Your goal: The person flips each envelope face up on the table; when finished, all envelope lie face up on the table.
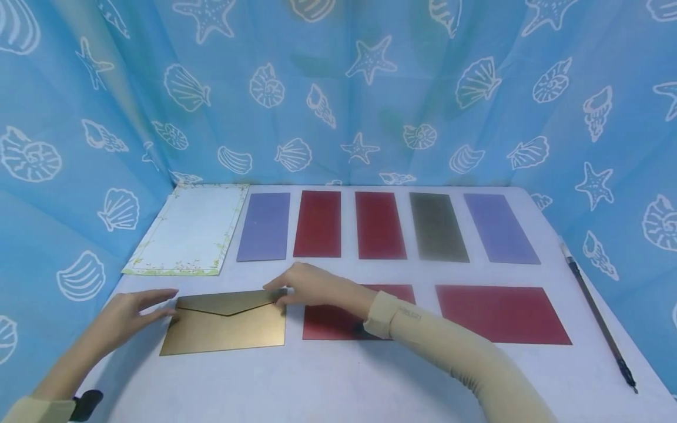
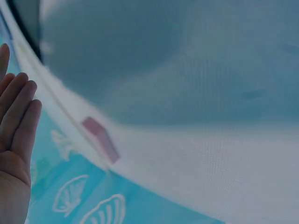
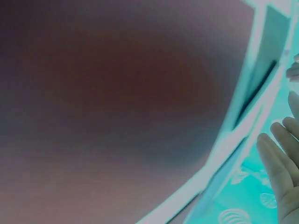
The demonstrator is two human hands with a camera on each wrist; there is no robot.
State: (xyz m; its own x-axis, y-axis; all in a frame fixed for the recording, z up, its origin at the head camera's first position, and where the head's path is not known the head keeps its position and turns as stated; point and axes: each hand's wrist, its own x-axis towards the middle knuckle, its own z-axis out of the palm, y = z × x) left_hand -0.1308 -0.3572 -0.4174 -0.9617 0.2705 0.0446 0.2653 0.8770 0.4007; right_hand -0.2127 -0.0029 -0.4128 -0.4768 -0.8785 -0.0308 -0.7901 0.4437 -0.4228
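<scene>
A gold envelope (image 1: 224, 329) lies flat on the table, its darker pointed flap toward the back. At its upper left corner is my left hand (image 1: 124, 317), index finger and thumb extended toward that edge. My right hand (image 1: 309, 285) reaches across to the upper right corner, fingertips touching the flap and the side edge. Straight fingers show on the left hand (image 2: 16, 121) in the left wrist view. The right wrist view shows extended fingers of the right hand (image 3: 282, 158); the envelope cannot be made out there.
Two red envelopes (image 1: 502, 314) lie to the right, one partly under my right forearm. Behind are a bordered paper sheet (image 1: 185, 229), lilac envelopes (image 1: 264, 226), upright red envelopes (image 1: 318, 223) and a dark gold envelope (image 1: 439, 226). A brush (image 1: 597, 317) lies along the right edge.
</scene>
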